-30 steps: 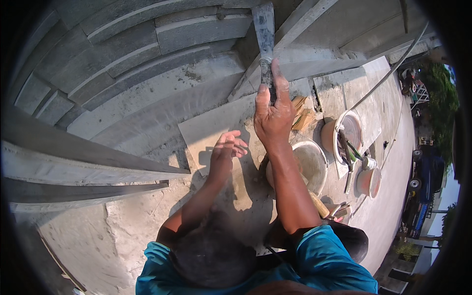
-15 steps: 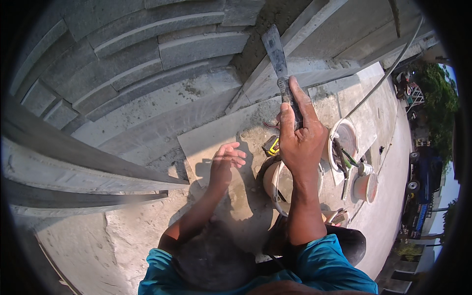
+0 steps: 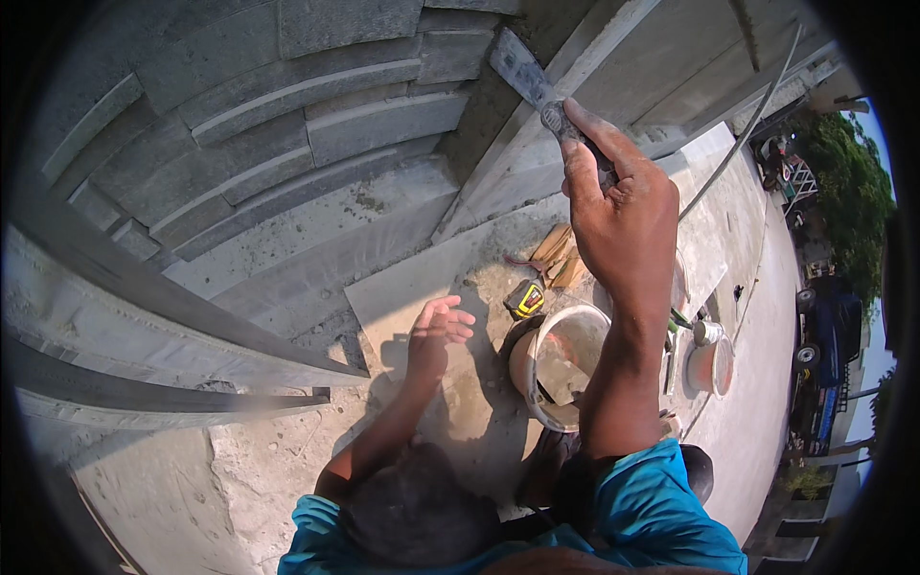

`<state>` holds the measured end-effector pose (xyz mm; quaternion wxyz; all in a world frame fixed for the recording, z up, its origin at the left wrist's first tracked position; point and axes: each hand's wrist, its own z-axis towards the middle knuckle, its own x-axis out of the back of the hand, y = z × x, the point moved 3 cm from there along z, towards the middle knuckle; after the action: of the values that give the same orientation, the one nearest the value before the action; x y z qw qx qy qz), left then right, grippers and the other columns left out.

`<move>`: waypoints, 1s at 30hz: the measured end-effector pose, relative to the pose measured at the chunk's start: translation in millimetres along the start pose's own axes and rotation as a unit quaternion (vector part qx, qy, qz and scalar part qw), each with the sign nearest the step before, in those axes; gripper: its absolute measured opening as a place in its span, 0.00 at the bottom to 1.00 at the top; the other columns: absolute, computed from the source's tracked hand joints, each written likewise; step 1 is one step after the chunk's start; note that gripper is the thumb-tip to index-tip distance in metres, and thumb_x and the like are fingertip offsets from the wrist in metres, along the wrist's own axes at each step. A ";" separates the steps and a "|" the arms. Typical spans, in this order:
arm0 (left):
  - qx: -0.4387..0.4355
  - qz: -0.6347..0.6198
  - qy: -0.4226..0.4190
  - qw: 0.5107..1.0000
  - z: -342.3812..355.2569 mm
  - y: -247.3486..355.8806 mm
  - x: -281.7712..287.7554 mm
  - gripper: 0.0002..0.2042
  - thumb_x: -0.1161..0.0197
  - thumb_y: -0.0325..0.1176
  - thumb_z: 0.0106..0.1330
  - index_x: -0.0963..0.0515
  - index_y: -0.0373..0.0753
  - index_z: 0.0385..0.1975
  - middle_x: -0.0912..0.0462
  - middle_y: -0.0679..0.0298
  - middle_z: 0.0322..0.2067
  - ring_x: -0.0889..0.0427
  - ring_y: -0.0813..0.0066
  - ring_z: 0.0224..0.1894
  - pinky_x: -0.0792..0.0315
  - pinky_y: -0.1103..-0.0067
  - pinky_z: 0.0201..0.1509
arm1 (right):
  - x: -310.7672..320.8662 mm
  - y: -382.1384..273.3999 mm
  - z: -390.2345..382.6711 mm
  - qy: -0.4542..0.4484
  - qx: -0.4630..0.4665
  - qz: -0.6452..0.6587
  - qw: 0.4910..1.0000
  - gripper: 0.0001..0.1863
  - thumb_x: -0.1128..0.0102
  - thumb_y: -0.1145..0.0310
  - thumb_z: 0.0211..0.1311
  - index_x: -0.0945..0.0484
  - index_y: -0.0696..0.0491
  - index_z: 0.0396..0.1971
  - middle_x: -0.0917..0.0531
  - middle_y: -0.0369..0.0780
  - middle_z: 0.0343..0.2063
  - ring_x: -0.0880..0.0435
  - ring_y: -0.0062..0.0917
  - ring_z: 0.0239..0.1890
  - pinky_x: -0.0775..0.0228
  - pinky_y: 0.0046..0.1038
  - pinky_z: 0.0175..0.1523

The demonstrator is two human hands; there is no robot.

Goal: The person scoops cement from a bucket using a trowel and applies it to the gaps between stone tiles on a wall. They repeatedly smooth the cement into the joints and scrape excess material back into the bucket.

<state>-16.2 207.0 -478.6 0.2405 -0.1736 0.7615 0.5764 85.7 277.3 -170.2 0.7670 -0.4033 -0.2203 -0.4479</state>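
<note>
My right hand (image 3: pixel 623 196) is closed round the handle of a putty knife (image 3: pixel 522 69), thumb and forefinger lying along it. The flat grey blade points up and left, by the bare cement strip (image 3: pixel 494 101) between the stone cladding (image 3: pixel 383 125) and a pale upright edge (image 3: pixel 613 38). I cannot tell whether the blade touches the wall. My left hand (image 3: pixel 439 335) hangs over the floor with its fingers loosely apart and nothing in it. Below my right forearm stands a bucket (image 3: pixel 541 374) with some grey material and a flat piece inside.
A black and yellow tape measure (image 3: pixel 524 299) lies beside wood pieces (image 3: pixel 561 254). A smaller tub (image 3: pixel 711 366) stands further right. Long pale panels (image 3: pixel 172 316) jut in from the left. A thin cable (image 3: pixel 743 134) slants across the upper right. A dark vehicle (image 3: pixel 826 335) is parked far right.
My right hand has moved up and right, and the putty knife has tilted further left, its blade nearer the stone cladding. More of the bucket and the wood pieces now show. My left hand has barely moved.
</note>
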 end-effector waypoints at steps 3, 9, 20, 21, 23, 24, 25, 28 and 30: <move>0.023 -0.002 0.008 1.000 -3.2 0.2 -3.1 0.24 0.52 0.50 0.79 0.28 0.33 0.57 0.15 0.59 0.39 0.18 0.76 0.35 0.26 0.80 0.43 | 15.1 -8.4 3.9 -0.025 -0.030 -0.016 0.999 0.17 0.39 0.69 0.70 0.17 0.55 0.55 0.13 0.41 0.31 0.19 0.16 0.27 0.26 0.21 0.36; 0.005 0.000 0.005 1.000 -4.1 5.7 -7.2 0.24 0.53 0.51 0.79 0.28 0.33 0.57 0.15 0.59 0.38 0.18 0.75 0.35 0.26 0.79 0.44 | 14.5 -11.8 13.8 -0.013 0.001 -0.053 0.999 0.16 0.40 0.68 0.70 0.17 0.56 0.55 0.16 0.39 0.26 0.20 0.16 0.24 0.26 0.22 0.34; 0.007 0.003 -0.014 1.000 -10.2 6.0 -9.1 0.23 0.55 0.49 0.80 0.29 0.33 0.58 0.16 0.60 0.39 0.19 0.76 0.37 0.26 0.79 0.45 | 26.6 -18.2 20.9 -0.025 0.008 -0.045 0.999 0.16 0.40 0.68 0.70 0.17 0.55 0.54 0.16 0.38 0.27 0.20 0.16 0.26 0.27 0.21 0.33; 0.009 -0.002 -0.018 1.000 -10.1 4.8 -9.5 0.24 0.55 0.50 0.80 0.30 0.33 0.58 0.17 0.60 0.39 0.20 0.76 0.37 0.26 0.79 0.45 | 35.5 -21.6 11.7 -0.020 0.005 -0.029 0.999 0.16 0.40 0.68 0.70 0.17 0.55 0.54 0.16 0.38 0.28 0.20 0.16 0.26 0.27 0.21 0.33; 0.005 0.002 -0.020 1.000 -6.5 6.0 -9.0 0.24 0.55 0.50 0.80 0.30 0.33 0.58 0.17 0.60 0.39 0.20 0.76 0.37 0.26 0.79 0.45 | 43.0 -25.4 9.9 -0.003 0.008 -0.006 1.000 0.16 0.40 0.68 0.71 0.17 0.55 0.54 0.15 0.38 0.30 0.20 0.17 0.27 0.27 0.21 0.34; 0.010 0.003 -0.025 1.000 -8.1 4.5 -11.2 0.24 0.55 0.50 0.80 0.30 0.33 0.57 0.17 0.60 0.39 0.20 0.76 0.37 0.26 0.79 0.45 | 46.9 -25.3 9.2 0.008 0.007 -0.006 1.000 0.16 0.40 0.67 0.71 0.17 0.54 0.55 0.15 0.39 0.31 0.20 0.17 0.27 0.28 0.21 0.35; 0.011 0.001 -0.025 1.000 -9.4 4.1 -12.7 0.24 0.55 0.50 0.80 0.30 0.33 0.57 0.17 0.60 0.38 0.20 0.76 0.37 0.26 0.79 0.45 | 49.3 -25.4 8.6 0.020 0.007 -0.005 1.000 0.16 0.40 0.67 0.71 0.17 0.54 0.55 0.14 0.39 0.32 0.20 0.17 0.27 0.28 0.21 0.35; 0.009 -0.007 -0.028 1.000 -10.1 5.7 -17.7 0.23 0.55 0.48 0.81 0.29 0.34 0.57 0.17 0.60 0.38 0.19 0.76 0.37 0.26 0.79 0.46 | 36.3 -26.2 18.7 0.025 0.021 -0.064 0.997 0.16 0.40 0.66 0.71 0.17 0.54 0.55 0.13 0.41 0.33 0.19 0.18 0.28 0.26 0.22 0.38; 0.000 -0.010 -0.031 0.999 -10.1 7.4 -16.9 0.21 0.56 0.46 0.81 0.28 0.34 0.57 0.15 0.60 0.39 0.19 0.76 0.37 0.26 0.79 0.46 | 31.6 -25.9 22.0 0.033 0.034 -0.094 0.994 0.16 0.39 0.65 0.70 0.17 0.53 0.54 0.13 0.42 0.32 0.18 0.19 0.29 0.25 0.24 0.40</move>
<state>-7.9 199.1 -461.0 0.2698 -0.1631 0.7519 0.5790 79.7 272.1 -124.5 0.7416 -0.3393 -0.2465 -0.5236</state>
